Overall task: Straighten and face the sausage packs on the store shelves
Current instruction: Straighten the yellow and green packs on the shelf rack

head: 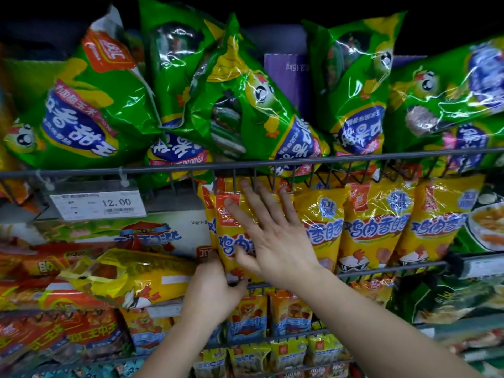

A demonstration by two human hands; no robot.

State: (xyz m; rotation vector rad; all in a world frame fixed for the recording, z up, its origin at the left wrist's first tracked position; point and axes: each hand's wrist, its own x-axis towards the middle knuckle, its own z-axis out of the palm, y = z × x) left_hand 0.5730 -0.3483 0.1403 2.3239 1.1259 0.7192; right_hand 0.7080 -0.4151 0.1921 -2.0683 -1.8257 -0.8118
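Yellow sausage packs stand upright, labels forward, in a row on the middle shelf. The leftmost pack is slightly tilted. Another yellow pack lies sideways to its left. Green packs on the upper shelf lean jumbled, several inverted.

**Around the stock**

You have a price tag reading 12.00, hanging by 2 white ties. Just behind it stands a printed carton. Higher up sits a purple box, its print upside down.
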